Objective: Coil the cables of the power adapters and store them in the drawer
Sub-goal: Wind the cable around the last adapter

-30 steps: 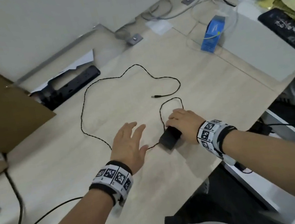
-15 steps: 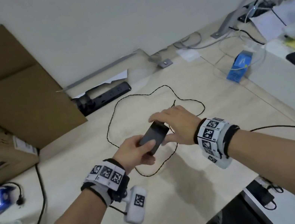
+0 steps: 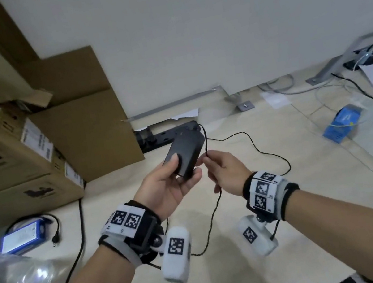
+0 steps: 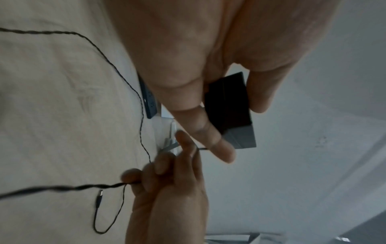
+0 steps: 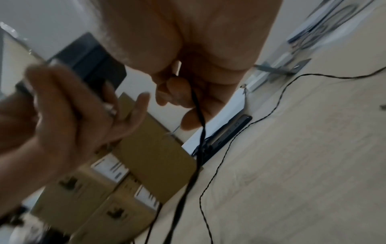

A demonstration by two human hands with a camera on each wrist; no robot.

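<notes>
Head view: left hand (image 3: 164, 190) holds the black power adapter (image 3: 186, 153) raised above the tabletop (image 3: 302, 195), thumb on its top face and fingers curled beneath. Right hand (image 3: 225, 171) sits just beside it, pinching the thin black cable (image 3: 267, 152) close to the adapter body. Cable trails loose across the tabletop, uncoiled; its plug end (image 4: 99, 199) lies flat in the left wrist view. Cardboard boxes (image 3: 10, 167) stand at left. Black power strip (image 3: 167, 136) lies against the wall behind the adapter. Blue box (image 3: 344, 121) rests at right, well apart.
</notes>
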